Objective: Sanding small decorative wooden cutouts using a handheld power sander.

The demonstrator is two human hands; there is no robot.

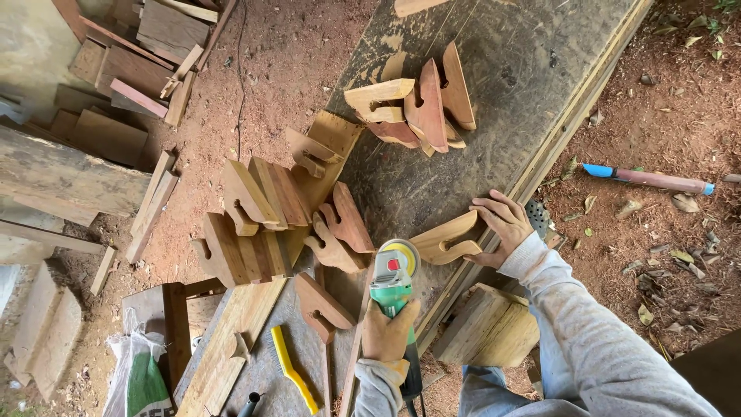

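Green-bodied and fitted with a yellow disc, the angle grinder (392,279) sits in the left hand (388,332), whose fingers are wrapped tightly round its body. The disc meets the near end of a curved, notched wooden piece (446,239) lying on the dark, worn workbench board (494,85). The right hand (505,225) rests on that piece's far end and the board's edge, fingers bent and pressing down, not closed around anything.

Judging from this, good work here means keeping the piece pinned flat so it cannot skid, holding the disc at a shallow angle, and sweeping lightly along the curve with the pressing fingers kept well away from the wheel.

Similar cut pieces lie in groups. A cluster on the board (417,108) holds about five. Two more (340,232) stand just left of the grinder, one (323,307) lies near the left wrist, and one (311,153) sits on a pale plank (231,340). A larger stack (251,220) has perhaps six, though overlap makes the count uncertain. One yellow-handled wire brush (292,371) lies near the plank, one wooden block (488,328) stands by the person's knee, and one blue-tipped tube (652,179) lies well apart on the red earth.
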